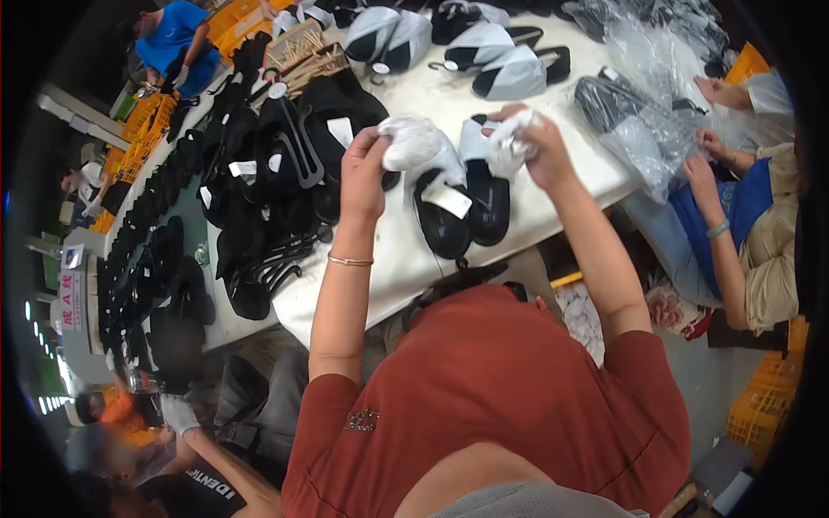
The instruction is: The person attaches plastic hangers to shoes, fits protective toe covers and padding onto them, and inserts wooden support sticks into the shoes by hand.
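Observation:
My left hand [366, 169] is closed on a wad of white crumpled paper [411, 143], held over the toe end of a black slipper [442, 223]. My right hand [546, 148] grips a second crumpled white paper wad [509, 148], just right of the other black slipper [489, 207]. Both slippers lie side by side on the white table [380, 276], heels toward me. A white tag [447, 198] rests across the left one. Pale wrapping covers part of their toe ends.
Black slippers with hangers [294, 142] crowd the table to the left. A box of small sticks [298, 47] stands beyond them. Wrapped slipper pairs [514, 69] lie at the back. At right, a co-worker's hands [704, 168] handle clear plastic bags [639, 147].

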Action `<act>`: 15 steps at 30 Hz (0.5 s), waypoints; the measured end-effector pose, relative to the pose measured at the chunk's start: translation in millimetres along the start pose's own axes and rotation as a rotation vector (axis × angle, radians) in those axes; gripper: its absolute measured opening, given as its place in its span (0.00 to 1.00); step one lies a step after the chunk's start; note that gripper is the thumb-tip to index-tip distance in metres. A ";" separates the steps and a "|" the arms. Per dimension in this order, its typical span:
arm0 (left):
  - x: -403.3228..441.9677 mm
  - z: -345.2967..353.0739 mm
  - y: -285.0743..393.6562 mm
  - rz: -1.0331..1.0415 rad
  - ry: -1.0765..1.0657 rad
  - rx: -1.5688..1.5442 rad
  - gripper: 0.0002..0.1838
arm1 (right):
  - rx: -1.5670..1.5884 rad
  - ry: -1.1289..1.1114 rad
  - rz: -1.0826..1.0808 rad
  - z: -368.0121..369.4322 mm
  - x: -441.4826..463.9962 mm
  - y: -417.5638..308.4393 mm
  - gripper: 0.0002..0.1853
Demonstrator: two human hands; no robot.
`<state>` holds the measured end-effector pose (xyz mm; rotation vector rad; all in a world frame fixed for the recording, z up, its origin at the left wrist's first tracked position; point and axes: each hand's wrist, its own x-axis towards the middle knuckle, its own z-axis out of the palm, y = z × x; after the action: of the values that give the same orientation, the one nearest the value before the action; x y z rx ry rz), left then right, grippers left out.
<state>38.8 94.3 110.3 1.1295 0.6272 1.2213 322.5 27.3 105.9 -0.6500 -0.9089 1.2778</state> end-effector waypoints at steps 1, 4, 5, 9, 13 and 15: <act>-8.5 16.7 -2.9 0.040 0.011 0.125 0.08 | -0.047 -0.113 0.011 2.7 0.3 -12.2 0.20; -29.0 63.5 -8.2 0.268 -0.032 0.667 0.07 | -0.565 -0.317 0.090 25.1 -20.9 -22.1 0.36; -35.8 81.8 -6.3 0.404 -0.028 0.714 0.07 | -0.507 -0.298 0.132 25.7 -28.1 -20.7 0.45; -55.5 111.1 -6.2 0.246 -0.407 0.515 0.10 | -0.376 -0.219 0.141 23.8 -79.8 -41.6 0.56; -89.1 133.2 -12.8 0.007 -0.537 0.307 0.15 | -0.696 -0.179 0.101 -23.5 -142.3 -51.6 0.39; -94.4 132.2 -18.4 -0.019 -0.505 0.242 0.15 | -1.396 -0.014 -0.181 -68.6 -177.7 -46.7 0.34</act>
<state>134.9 -37.2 124.5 1.5631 0.4012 0.8075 398.3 -150.5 73.0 -1.5601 -1.7937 0.3082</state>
